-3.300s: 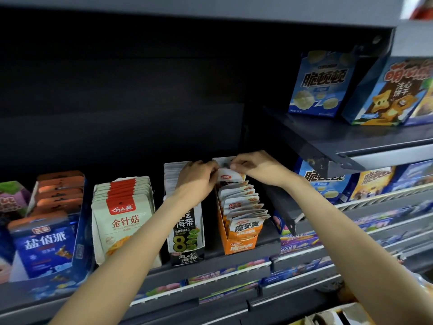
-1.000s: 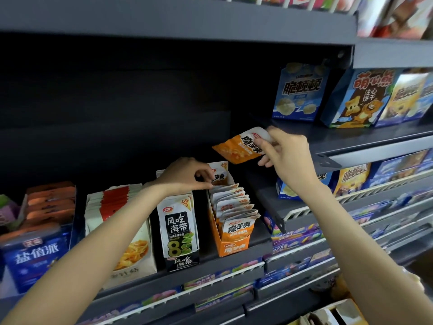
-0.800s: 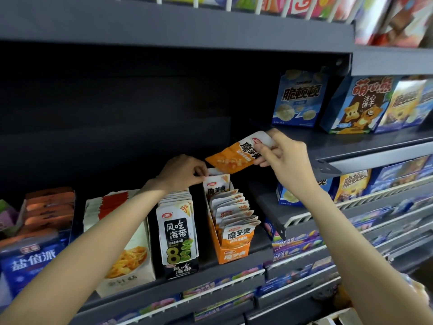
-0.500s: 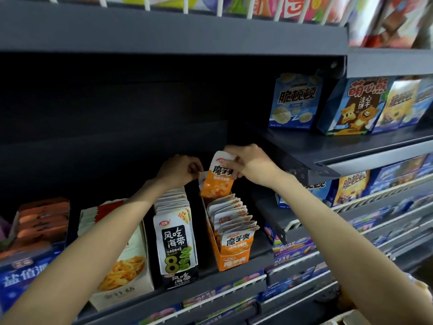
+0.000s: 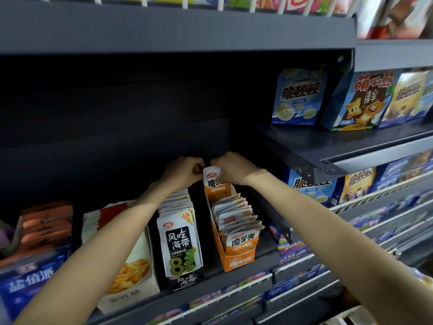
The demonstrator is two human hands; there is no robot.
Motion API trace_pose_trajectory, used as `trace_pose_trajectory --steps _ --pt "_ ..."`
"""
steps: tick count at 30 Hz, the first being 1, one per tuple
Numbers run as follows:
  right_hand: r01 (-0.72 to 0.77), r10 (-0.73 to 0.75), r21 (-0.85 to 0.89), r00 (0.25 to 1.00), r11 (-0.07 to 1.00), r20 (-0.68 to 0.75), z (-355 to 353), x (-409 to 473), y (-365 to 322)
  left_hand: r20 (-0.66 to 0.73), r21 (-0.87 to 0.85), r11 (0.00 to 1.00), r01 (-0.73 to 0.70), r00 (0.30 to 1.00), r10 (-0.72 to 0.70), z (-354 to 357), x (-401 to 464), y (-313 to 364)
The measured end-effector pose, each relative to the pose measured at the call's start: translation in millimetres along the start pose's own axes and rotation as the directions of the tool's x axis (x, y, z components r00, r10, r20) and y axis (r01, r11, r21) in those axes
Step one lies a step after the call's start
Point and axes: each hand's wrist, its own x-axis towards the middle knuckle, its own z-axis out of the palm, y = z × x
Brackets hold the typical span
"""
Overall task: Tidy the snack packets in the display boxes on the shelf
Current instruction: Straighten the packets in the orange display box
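**Shelf tidy, roughly mid-way by the look of it**

Boxes on the far left first: the blue box (image 5: 25,277) with orange packets behind it looks stacked okay, though it's half out of view so hard to say. Next along, the white box (image 5: 131,273) with red-topped packets sits at a bit of an angle. The black seaweed box (image 5: 180,242) has its packets lined up pretty neatly front to back, so I'd call that one done.

Left hand (image 5: 184,172) is curled up at the back of the orange box (image 5: 236,259), right beside the tallest packet, but I can't tell if it's actually pinching anything. Right hand (image 5: 234,167) is wrapped round the top of that orange packet (image 5: 214,184), which stands upright at the very rear of the row, hands almost touching each other.

So that packet looks nearly seated. What's left, I reckon: the orange packets (image 5: 236,216) in front fan out unevenly and lean forward, so they probably want squaring up.
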Motion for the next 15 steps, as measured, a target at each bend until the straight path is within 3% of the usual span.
trace_pose_trajectory --steps 5,11,15 --pt "-0.004 -0.009 -0.284 0.999 0.959 -0.044 23.2 0.8 2.2 0.033 -0.107 0.994 0.003 0.999 0.001 0.9 -2.9 -6.9" --pt "-0.126 0.126 0.005 0.986 0.992 -0.105 25.5 0.5 16.1 0.029 -0.145 0.989 -0.034 0.999 0.038 1.9 -9.2 -2.1" --pt "-0.152 0.153 0.02 0.985 0.988 -0.085 30.2 1.5 18.1 0.019 -0.128 0.989 -0.074 0.997 0.077 3.5 -12.5 8.2"
